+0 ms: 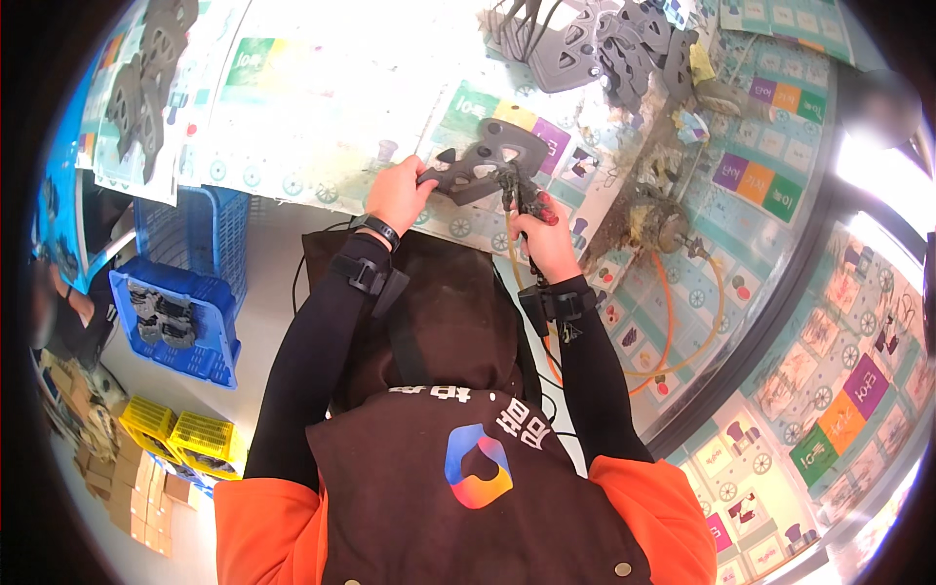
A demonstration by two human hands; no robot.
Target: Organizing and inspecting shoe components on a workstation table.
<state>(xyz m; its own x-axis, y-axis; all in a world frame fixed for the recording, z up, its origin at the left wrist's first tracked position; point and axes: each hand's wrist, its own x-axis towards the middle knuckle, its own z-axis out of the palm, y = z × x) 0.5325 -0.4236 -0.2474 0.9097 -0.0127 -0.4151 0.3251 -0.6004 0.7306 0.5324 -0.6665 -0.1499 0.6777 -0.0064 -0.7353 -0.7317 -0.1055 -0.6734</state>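
Note:
My left hand pinches the near left end of a grey moulded piece, sole-like in shape with cut-out holes. The piece is over the near edge of the patterned tabletop. My right hand is wrapped round a dark, grimy spray gun with red on it. Its front end is right against or just over the grey piece; I cannot tell whether they touch. A yellowish hose hangs from the gun.
More grey pieces are heaped at the far right, others at the far left. A residue-caked pot with orange and yellow hoses stands right. Left below are a blue basket of grey parts, yellow crates, cartons and another person.

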